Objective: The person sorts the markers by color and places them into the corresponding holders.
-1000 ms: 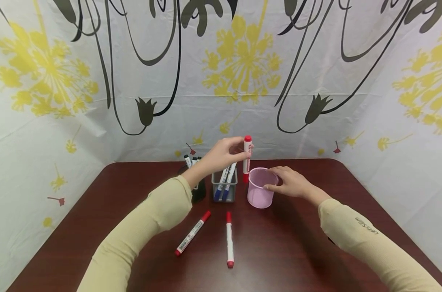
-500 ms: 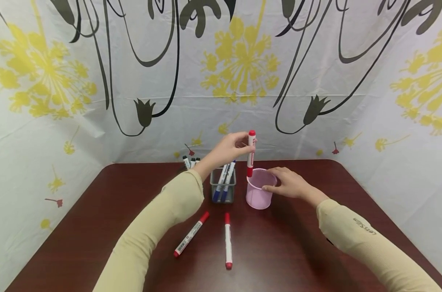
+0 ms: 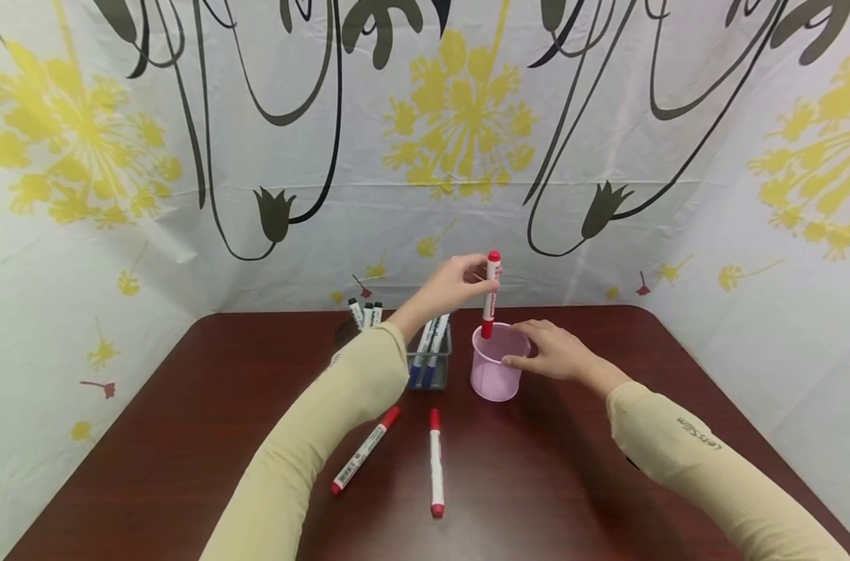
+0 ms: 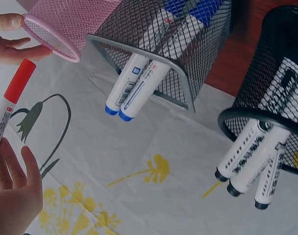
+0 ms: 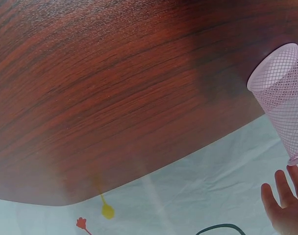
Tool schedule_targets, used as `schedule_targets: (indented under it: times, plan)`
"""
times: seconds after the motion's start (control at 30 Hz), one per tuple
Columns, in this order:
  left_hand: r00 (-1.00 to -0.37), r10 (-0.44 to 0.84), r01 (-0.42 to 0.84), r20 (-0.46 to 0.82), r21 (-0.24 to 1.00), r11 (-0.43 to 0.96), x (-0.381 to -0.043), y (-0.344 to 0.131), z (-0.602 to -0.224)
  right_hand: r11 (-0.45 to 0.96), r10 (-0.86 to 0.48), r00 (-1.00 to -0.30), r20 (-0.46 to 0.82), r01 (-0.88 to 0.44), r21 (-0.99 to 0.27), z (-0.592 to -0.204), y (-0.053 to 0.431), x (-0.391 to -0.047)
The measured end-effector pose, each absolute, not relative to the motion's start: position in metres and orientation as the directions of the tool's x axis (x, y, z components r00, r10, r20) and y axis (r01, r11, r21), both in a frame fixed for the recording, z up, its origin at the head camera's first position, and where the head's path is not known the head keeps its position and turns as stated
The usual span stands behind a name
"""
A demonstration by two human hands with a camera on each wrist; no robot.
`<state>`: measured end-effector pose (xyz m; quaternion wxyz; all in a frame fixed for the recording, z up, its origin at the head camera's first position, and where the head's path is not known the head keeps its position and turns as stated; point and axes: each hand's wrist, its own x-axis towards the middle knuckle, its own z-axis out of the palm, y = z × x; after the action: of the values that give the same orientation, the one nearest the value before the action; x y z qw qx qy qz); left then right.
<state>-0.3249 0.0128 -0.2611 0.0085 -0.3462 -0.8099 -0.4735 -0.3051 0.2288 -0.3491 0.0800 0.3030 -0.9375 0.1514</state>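
Observation:
A red-capped whiteboard marker (image 3: 491, 292) stands nearly upright between the thumb and fingers of my left hand (image 3: 456, 284). Its lower red end is at the mouth of a pink mesh pen cup (image 3: 495, 378). My right hand (image 3: 558, 351) holds that cup by the right side of its rim, thumb toward the near side. In the left wrist view the marker's red cap (image 4: 20, 81) points toward the cup's rim (image 4: 53, 41). Only the fingers of the right hand (image 5: 291, 200) by the rim show in the right wrist view.
Two more red markers lie in front, one slanted (image 3: 365, 450) and one straight (image 3: 435, 463). Left of the pink cup stands a grey mesh holder (image 4: 188, 81) with blue markers (image 4: 144, 88). A black mesh cup (image 4: 266, 54) with black-capped markers (image 4: 254, 156) is farther left. Patterned cloth (image 3: 326, 273) hangs behind.
My left hand has carried the red marker rightward, from beside the pink cup to over its mouth. The right hand stays on the cup's rim.

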Motion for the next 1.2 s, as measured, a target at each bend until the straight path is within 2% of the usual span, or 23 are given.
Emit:
schedule_targets:
  times: [0.5, 1.2]
  plan:
    - [-0.785, 0.541, 0.545, 0.302, 0.753, 0.369, -0.336, 0.026, -0.284, 0.764, -0.551, -0.793, 0.262, -0.605, -0.226, -0.35, 0.229, -0.306]
    - [-0.787, 0.57, 0.532, 0.235, 0.727, 0.434, -0.327, 0.02, -0.335, 0.758, -0.555, -0.784, 0.28, -0.614, -0.218, -0.35, 0.228, -0.304]
